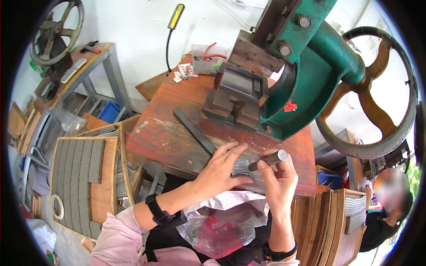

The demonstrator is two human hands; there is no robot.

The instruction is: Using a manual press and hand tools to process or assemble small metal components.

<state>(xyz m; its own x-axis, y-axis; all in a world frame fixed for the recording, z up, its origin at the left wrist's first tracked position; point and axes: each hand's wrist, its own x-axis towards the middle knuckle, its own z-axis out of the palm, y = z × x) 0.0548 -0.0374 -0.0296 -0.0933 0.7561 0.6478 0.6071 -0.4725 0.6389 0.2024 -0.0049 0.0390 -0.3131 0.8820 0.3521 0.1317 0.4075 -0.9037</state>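
My left hand [214,172] lies at the near edge of the red-brown table, its fingers and thumb on either side of a short row of thin, ridged grey metal pieces [241,167]. A ring is on one of its fingers. My right hand [280,179] grips a dark metal rod [266,160] with a bright round end. The rod's other end is against or just beside the row; which one I cannot tell. A long flat dark metal bar [195,133] lies on the table, its near end by my left fingers.
A green hand press [310,88] with a large handwheel [377,148] stands at the table's back right. Wooden trays [100,195] of grey ridged rows are at left, more stacked trays [315,221] at right. Plastic wrap [217,232] lies over my lap. Another person [381,230] is far right.
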